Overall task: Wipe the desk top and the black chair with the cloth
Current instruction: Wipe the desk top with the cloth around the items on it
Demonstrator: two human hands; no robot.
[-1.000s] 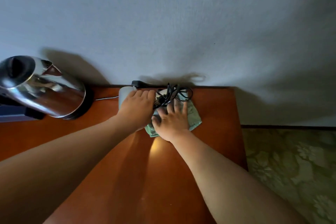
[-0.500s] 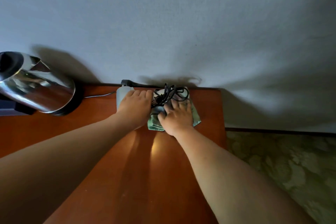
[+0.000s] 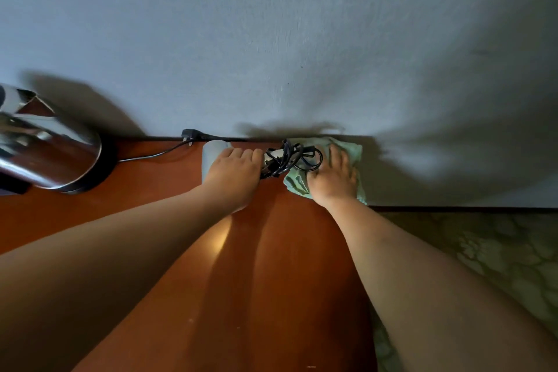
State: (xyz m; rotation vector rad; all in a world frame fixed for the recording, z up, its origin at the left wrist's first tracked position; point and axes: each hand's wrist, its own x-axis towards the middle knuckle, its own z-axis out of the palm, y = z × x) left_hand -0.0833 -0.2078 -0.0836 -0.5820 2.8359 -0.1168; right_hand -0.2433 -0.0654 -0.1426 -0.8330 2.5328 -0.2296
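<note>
Far right corner of reddish-brown wooden desk top: right hand, fingers flat, pressing pale green cloth; left hand gripping pale grey appliance with tangled black cord; steel kettle sitting far left

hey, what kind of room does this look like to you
Probably a hotel or guest room. A steel electric kettle stands on a wooden desk against a plain wall, a white appliance with a bundled black cord lies beside it, and the floor has patterned carpet.
</note>
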